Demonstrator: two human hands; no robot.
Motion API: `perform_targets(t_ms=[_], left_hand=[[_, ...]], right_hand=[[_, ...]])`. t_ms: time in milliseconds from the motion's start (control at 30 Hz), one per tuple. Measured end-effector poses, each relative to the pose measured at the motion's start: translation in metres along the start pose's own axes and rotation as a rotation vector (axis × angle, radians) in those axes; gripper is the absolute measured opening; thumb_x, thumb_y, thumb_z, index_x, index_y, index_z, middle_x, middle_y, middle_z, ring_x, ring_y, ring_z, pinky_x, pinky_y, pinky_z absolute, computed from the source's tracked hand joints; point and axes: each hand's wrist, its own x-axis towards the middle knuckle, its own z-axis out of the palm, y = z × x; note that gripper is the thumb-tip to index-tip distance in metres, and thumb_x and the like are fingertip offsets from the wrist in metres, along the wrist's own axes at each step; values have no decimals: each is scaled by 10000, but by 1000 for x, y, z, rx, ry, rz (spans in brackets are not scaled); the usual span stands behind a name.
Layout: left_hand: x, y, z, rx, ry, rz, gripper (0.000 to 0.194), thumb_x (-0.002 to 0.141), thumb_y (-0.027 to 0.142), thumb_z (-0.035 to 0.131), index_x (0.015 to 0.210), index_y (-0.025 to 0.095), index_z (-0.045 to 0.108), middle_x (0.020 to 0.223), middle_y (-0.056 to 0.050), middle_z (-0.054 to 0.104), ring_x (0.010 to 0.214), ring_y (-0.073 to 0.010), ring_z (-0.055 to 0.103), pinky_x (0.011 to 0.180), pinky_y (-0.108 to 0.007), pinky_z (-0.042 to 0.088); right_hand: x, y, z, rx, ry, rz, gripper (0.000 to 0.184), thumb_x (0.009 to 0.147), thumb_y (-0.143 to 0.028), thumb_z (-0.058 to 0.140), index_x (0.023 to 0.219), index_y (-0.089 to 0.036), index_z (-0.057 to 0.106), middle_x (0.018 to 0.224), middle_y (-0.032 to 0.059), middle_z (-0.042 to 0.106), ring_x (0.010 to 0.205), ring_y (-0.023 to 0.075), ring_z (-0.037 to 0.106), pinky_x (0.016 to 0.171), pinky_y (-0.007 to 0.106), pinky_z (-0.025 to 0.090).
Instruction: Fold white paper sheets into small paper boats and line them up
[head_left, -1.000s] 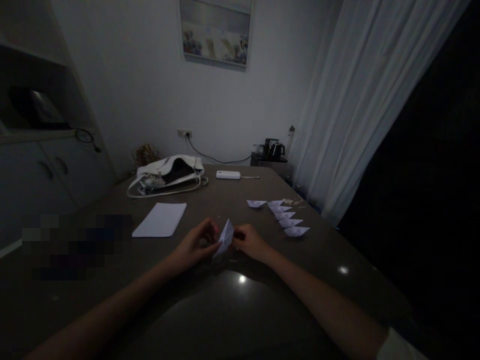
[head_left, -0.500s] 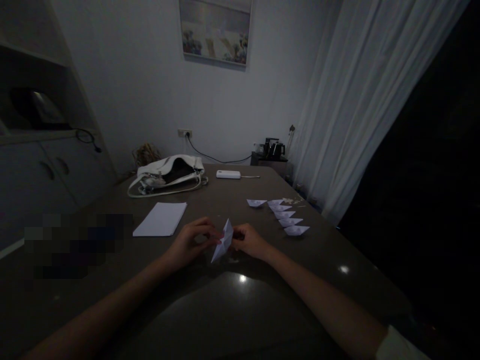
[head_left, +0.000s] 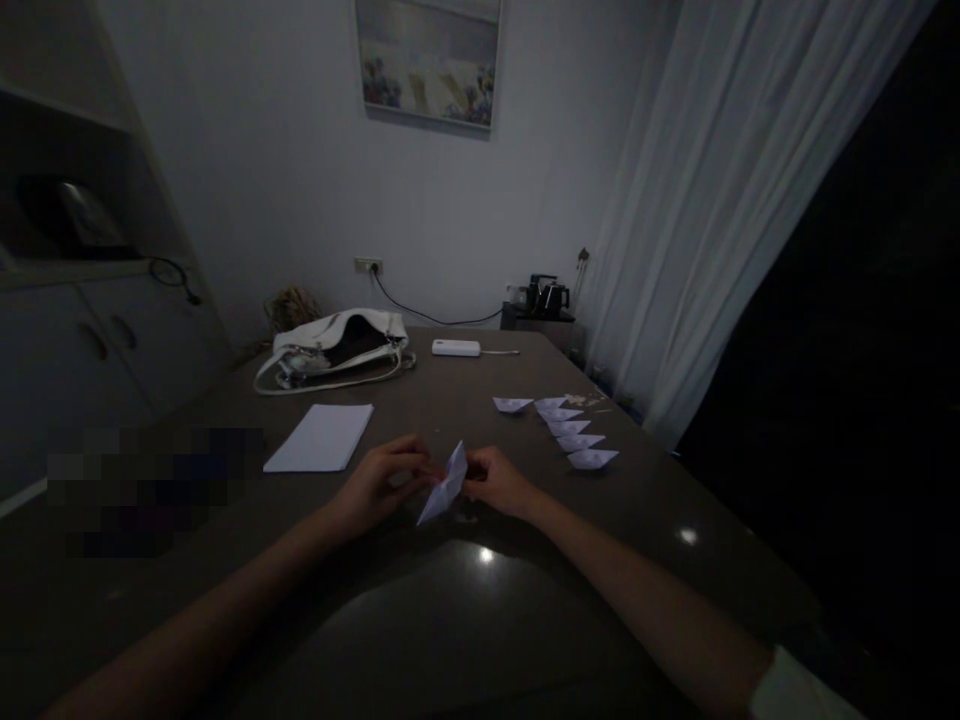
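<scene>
A small folded white paper piece [head_left: 445, 486] is held just above the dark table [head_left: 420, 620], pinched from both sides. My left hand [head_left: 379, 482] grips its left side with closed fingers. My right hand [head_left: 496, 480] pinches its right side. The room is dim, so the fold's exact shape is hard to make out. To the right lies a row of several finished folded paper boats [head_left: 570, 432].
A stack of white paper sheets [head_left: 321, 438] lies left of my hands. A white handbag [head_left: 335, 346] and a white power bank [head_left: 456, 348] sit at the table's far side. A kettle [head_left: 546, 296] stands on a side table by the curtain [head_left: 720, 220].
The paper piece has tilted and opened slightly, its lower tip moving left and down. Both hands stay in nearly the same place.
</scene>
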Motion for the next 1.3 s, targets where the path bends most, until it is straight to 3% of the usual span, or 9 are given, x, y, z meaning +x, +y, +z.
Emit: perform_targets(t_ms=[133,267,500,733,933,1100,1300], left_hand=[[1,2,0,0,-4,-11,153,851,223,529,852,155,666,870,-50,578,779,-153,572,686,-243,466],[2,6,1,-8,5,-91,189,843,287,544,787,143,653,813,-41,588,747,-160,574,678,-256,461],[4,5,6,-102,19,-238,254,793,366,570,739,134,658,727,-33,598,695,-177,573,634,-273,447],[4,-9,10,-122,95,-349,267,749,396,583,735,136,641,699,-46,636,658,-186,586,596,-276,442],[5,-13,9,-104,108,-378,283,751,410,573,745,136,646,727,-60,658,697,-204,598,629,-293,444],[4,-10,11,-120,67,-400,293,745,416,569,746,134,650,725,-63,660,684,-204,599,623,-292,450],[2,-11,13,-99,30,-382,316,758,430,562,770,133,669,748,-66,663,692,-197,588,628,-285,455]], right_hand=[[0,-1,-1,8,-8,-18,170,696,-248,661,814,-126,666,716,13,620,597,111,542,572,224,422],[0,-1,-1,-22,83,-46,173,679,-213,670,826,-130,632,766,20,618,681,130,565,643,246,434],[-1,-1,0,-148,207,-68,119,648,-148,656,672,-141,540,620,-31,526,553,83,462,510,192,347],[1,-5,0,-44,210,-62,80,686,-181,635,734,-149,580,661,-13,568,585,96,517,546,214,403],[0,-17,1,127,308,-91,81,668,-153,564,745,-173,554,722,-4,531,668,126,516,597,254,475],[-1,-19,2,281,249,-99,78,663,-133,508,721,-175,541,716,-2,522,695,130,515,673,278,476],[-4,-19,3,356,85,-76,129,649,-111,499,736,-149,586,706,11,563,660,114,519,632,239,415]])
